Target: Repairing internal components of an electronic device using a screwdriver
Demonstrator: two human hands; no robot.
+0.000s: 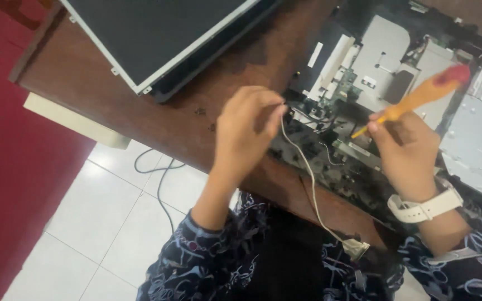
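My left hand [246, 131] pinches the upper end of a thin white cable [308, 173] above the table edge. The cable hangs down to a small flat connector [357, 247] near my lap. My right hand [405, 150], with a white watch on the wrist, grips a screwdriver with an orange handle and red cap [419, 97]. Its tip points down toward the opened computer chassis [364, 139]. Inside the chassis lie a green circuit board, grey metal shields and black wires.
A detached flat screen panel [152, 33] lies on the brown wooden table [157, 122] at the upper left. A black cord [160, 178] trails over the white tiled floor. A red surface [6, 156] fills the left side.
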